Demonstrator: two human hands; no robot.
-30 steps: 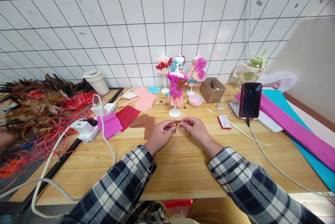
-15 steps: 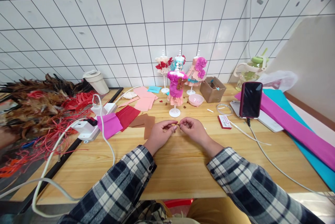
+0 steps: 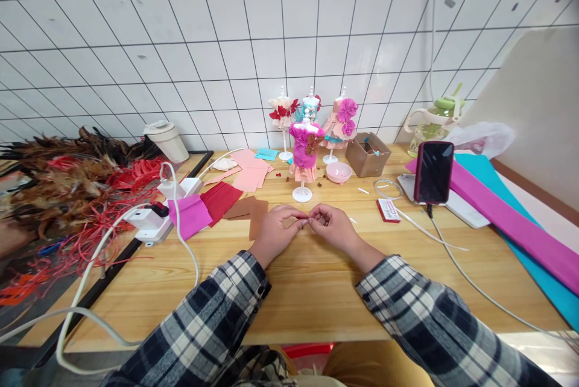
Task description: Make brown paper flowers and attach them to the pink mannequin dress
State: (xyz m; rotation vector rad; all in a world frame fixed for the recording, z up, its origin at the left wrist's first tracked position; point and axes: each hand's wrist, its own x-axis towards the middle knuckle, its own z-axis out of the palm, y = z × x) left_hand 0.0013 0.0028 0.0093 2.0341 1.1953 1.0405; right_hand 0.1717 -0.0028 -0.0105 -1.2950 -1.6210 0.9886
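Note:
My left hand [image 3: 280,230] and my right hand [image 3: 332,227] meet fingertip to fingertip above the wooden table, both closed in a pinch. Whatever lies between the fingertips is too small to make out. Just beyond them stands a small dress form [image 3: 305,149] in a magenta top with a brown flower and a peach skirt, on a round white base. Brown paper pieces [image 3: 258,218] lie beside my left hand, partly behind it. Three more dressed forms stand behind, one of them a peach dress with magenta flowers [image 3: 346,111].
Red paper [image 3: 221,201], magenta paper [image 3: 192,216] and a power strip [image 3: 154,224] are on the left. A pink bowl [image 3: 338,172], cardboard box [image 3: 368,157], red-and-white box [image 3: 388,210], phone [image 3: 433,173] and cables lie right. Feathers [image 3: 67,176] fill the far left.
My fingertips have drawn closer together. The dark scrap that showed between them is now mostly hidden. A small white piece shows more clearly beside my right hand.

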